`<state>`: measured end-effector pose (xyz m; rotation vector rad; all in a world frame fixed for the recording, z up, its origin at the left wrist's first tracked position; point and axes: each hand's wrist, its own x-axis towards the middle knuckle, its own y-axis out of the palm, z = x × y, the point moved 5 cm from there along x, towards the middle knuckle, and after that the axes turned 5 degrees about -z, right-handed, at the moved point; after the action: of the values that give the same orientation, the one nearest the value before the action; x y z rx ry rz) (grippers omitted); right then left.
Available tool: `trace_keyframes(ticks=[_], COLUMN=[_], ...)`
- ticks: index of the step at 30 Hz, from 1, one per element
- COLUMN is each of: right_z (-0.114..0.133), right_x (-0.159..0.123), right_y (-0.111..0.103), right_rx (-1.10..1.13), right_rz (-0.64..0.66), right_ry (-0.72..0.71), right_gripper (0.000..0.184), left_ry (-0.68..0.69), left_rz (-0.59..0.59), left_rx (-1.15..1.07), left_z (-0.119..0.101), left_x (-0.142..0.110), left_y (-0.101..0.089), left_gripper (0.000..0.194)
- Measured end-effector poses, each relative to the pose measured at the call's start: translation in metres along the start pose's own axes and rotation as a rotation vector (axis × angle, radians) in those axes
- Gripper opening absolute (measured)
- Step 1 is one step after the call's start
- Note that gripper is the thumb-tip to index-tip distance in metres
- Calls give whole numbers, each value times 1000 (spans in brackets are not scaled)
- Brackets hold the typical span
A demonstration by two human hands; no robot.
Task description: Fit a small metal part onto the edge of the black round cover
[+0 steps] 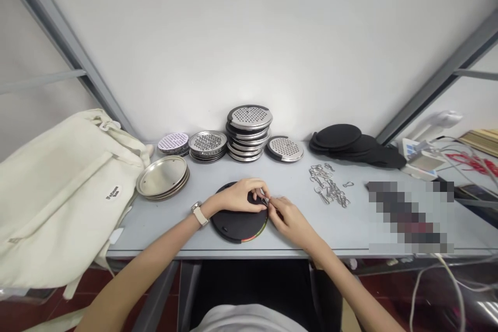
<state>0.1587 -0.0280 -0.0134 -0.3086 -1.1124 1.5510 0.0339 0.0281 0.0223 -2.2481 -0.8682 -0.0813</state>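
Observation:
A round black disc (237, 220) with a shiny, partly coloured rim lies flat near the table's front edge. My left hand (245, 196) rests over its upper right part, fingers bent into a pinch. From the right, my right hand (287, 218) meets it at the disc's edge, thumb and forefinger pressed together. A small metal clip (264, 200) shows between the fingertips of both hands; part of it is hidden. Right of my hands lies a loose pile of similar metal clips (329, 187).
Along the wall stand a tall stack of perforated metal discs (249, 118), a stack of grater plates (208, 143), a purple perforated disc (173, 141) and a single perforated disc (290, 149). Plain metal discs (163, 175) adjoin a cream bag (73, 192). Black round pieces (338, 137) lie right.

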Motion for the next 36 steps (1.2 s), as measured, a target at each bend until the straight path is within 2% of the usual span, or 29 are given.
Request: trace_keyframes(ticks=[26, 36], right_z=[0, 0], right_x=[-1, 0], right_y=[0, 0], right_rx=[-9, -16], right_rz=[-4, 2], right_ry=[-7, 2], right_gripper=[24, 22], left_ry=[-5, 22], left_rz=[11, -5], left_rx=[-36, 40], left_z=[2, -8], left_x=[0, -3], left_y=[0, 2], left_gripper=[23, 25])
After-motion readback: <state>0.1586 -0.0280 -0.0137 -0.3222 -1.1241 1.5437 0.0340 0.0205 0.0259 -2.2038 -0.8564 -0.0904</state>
